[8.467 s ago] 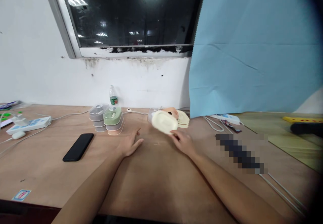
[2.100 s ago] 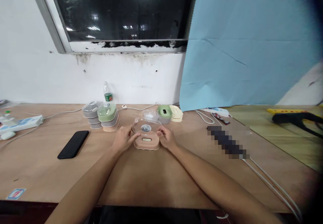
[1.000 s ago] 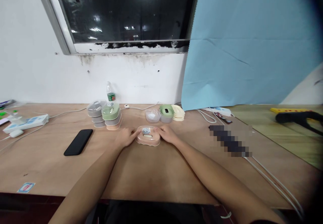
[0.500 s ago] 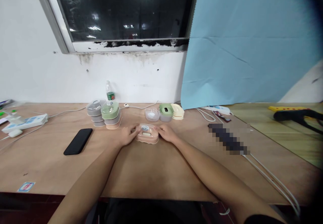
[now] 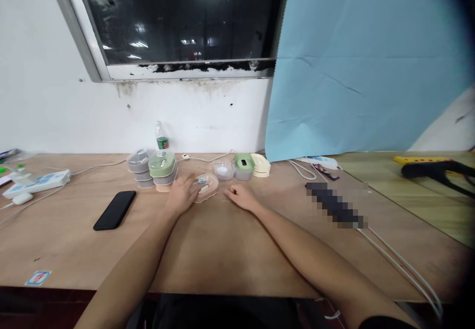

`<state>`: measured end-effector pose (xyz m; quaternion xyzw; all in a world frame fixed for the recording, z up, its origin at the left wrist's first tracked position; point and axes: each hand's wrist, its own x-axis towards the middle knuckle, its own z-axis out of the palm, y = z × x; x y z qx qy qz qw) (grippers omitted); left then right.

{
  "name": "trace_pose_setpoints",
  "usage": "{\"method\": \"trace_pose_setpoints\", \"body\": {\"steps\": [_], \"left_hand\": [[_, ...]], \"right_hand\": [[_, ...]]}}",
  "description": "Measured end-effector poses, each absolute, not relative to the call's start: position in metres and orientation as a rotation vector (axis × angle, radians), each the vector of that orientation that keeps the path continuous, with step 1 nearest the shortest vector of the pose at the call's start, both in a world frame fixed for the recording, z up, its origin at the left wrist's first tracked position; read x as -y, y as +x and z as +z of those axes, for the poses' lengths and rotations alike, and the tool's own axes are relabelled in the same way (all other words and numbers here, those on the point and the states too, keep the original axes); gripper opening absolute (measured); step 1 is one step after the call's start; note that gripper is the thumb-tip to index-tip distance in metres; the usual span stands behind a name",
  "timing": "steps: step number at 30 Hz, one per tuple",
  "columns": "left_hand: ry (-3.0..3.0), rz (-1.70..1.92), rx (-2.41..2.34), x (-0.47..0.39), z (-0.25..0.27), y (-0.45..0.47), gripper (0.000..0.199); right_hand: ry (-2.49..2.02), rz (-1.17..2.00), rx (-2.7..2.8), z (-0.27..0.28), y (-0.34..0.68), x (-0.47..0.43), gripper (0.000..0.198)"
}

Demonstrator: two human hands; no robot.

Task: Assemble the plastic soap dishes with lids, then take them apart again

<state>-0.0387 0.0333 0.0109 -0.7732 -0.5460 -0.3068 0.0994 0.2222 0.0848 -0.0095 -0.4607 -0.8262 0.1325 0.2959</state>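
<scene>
A pink box with a clear lid [image 5: 208, 189] lies on the wooden table in front of me, turned at a slant. My left hand [image 5: 182, 193] grips its left end, fingers over the lid. To the right of the box, apart from it, my right hand [image 5: 242, 198] rests on the tabletop with its fingers curled in and nothing visible in them. Just beyond my left hand stand a stack topped by a green box [image 5: 162, 164] and a stack of grey boxes [image 5: 141, 163], both with clear lids.
Behind the pink box are a clear lid [image 5: 223, 169], a green tray [image 5: 244, 162] on a grey one, and cream trays [image 5: 261, 164]. A phone [image 5: 115, 210] lies at left, near a power strip [image 5: 39, 181]. A bottle [image 5: 162, 136] stands by the wall; cables run at right.
The pink box has shifted left and away from me and turned. My left hand has moved with it, while my right hand has let go and its fingers have curled.
</scene>
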Motion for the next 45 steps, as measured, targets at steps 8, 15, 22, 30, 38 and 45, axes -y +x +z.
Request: {"method": "trace_pose_setpoints", "body": {"steps": [8,15,22,30,38,45], "left_hand": [[-2.276,-0.661,1.701,-0.025,0.019,-0.031,0.037],[-2.079,-0.586,1.819,-0.028,0.012,-0.034,0.039],[-1.936,-0.525,1.897,-0.035,0.004,-0.038,0.043],[-1.905,-0.575,1.901,-0.034,-0.001,-0.037,0.053],[-2.000,-0.892,1.732,-0.028,0.009,-0.030,0.067],[-2.236,-1.223,1.248,-0.017,0.013,-0.030,0.099]], "right_hand": [[-1.274,0.341,2.029,-0.011,0.227,-0.091,0.030],[-1.422,0.116,1.525,-0.010,0.279,-0.127,0.034],[-1.629,0.177,1.599,-0.025,0.322,-0.169,0.055],[-1.700,0.137,1.705,-0.033,0.324,-0.176,0.038],[-1.286,0.031,1.464,-0.011,0.303,-0.134,0.038],[-0.851,0.146,2.217,-0.007,0.242,-0.076,0.036]]}}
